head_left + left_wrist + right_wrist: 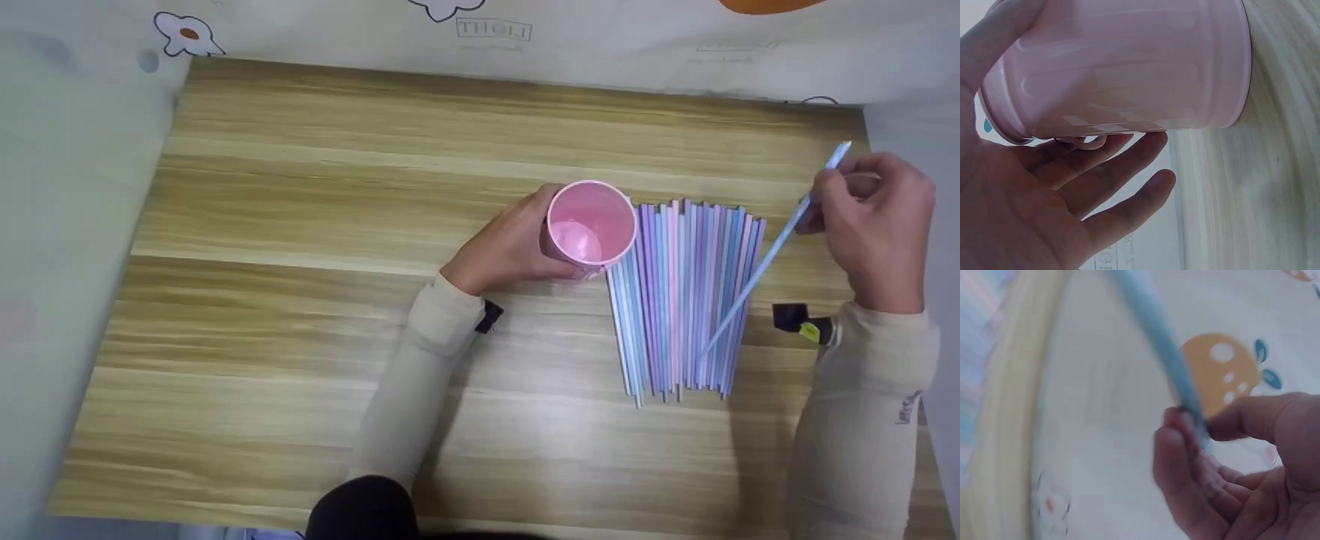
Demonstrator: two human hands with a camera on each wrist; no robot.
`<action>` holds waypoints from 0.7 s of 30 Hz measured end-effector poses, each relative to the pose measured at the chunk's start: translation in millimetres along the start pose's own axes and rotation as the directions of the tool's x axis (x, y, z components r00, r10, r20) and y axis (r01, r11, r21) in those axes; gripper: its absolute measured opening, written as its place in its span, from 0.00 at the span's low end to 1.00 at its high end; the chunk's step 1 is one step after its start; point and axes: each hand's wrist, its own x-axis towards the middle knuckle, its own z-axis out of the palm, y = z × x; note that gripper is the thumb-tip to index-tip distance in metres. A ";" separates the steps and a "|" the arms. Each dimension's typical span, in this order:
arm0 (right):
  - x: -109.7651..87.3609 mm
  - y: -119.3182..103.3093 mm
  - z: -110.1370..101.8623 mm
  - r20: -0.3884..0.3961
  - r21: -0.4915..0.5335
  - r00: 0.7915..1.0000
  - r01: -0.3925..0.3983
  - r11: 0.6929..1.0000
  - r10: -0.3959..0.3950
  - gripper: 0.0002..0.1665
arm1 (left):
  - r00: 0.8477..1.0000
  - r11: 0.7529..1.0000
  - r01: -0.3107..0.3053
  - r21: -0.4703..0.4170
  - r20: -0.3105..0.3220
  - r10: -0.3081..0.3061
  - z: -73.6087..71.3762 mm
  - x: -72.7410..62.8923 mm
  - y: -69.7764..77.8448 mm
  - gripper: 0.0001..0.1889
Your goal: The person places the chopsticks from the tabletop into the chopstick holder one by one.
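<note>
My left hand (517, 244) grips a pink cup (592, 253) round its side, with the mouth facing up toward the head camera. In the left wrist view the cup (1129, 67) has a smooth, ribbed wall and a small loop at its side; thumb and fingers lie on opposite sides. Whether its base touches the table I cannot tell. Off to the right, my right hand (885, 221) pinches a light blue straw (780, 244) near its upper end, between thumb and fingers. The straw slants down over a row of pastel straws (675, 300). The held straw (1157, 332) is blurred in the right wrist view.
The straws lie side by side on a wood-grain table (300, 187), just right of the cup, in blue, purple, pink and white. A pale sheet (337, 45) with printed flowers hangs behind the table's far edge. Pale walls border the left and right sides.
</note>
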 end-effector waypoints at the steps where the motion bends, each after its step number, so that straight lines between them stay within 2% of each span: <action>1: 0.0 -5.8 1.8 -0.010 0.065 1.000 0.008 0.998 -0.008 0.04 | 1.000 1.000 -0.005 -0.003 -0.001 0.005 0.2 0.2 -0.4 0.48; 4: -0.4 -22.2 6.2 -0.042 0.163 0.999 0.039 0.986 -0.032 0.05 | 1.000 1.000 -0.014 -0.004 -0.003 0.014 0.4 0.1 -1.3 0.48; 8: -0.7 -42.9 10.4 -0.096 0.162 0.993 0.089 0.983 -0.074 0.07 | 1.000 1.000 -0.013 0.016 -0.003 0.013 0.1 0.3 -1.4 0.49; 12: 1.4 -63.2 15.2 -0.150 0.209 0.984 0.132 0.969 -0.101 0.09 | 1.000 1.000 -0.006 0.029 -0.001 0.006 -0.3 0.1 0.3 0.49; 16: 5.5 -79.7 21.2 -0.207 0.223 0.967 0.193 0.955 -0.147 0.11 | 1.000 1.000 -0.007 0.008 0.008 0.007 0.6 0.5 1.5 0.49; 18: 7.5 -86.0 24.8 -0.237 0.182 0.954 0.230 0.956 -0.185 0.12 | 1.000 1.000 -0.011 0.005 0.010 0.011 1.2 0.4 1.3 0.49; 20: 8.7 -91.2 28.8 -0.262 0.215 0.945 0.253 0.943 -0.194 0.12 | 1.000 1.000 -0.021 0.001 0.007 0.021 1.7 0.2 1.0 0.48; 21: 8.8 -92.3 31.4 -0.274 0.212 0.934 0.290 0.933 -0.229 0.11 | 1.000 1.000 -0.025 0.003 0.003 0.025 1.9 -0.1 0.9 0.48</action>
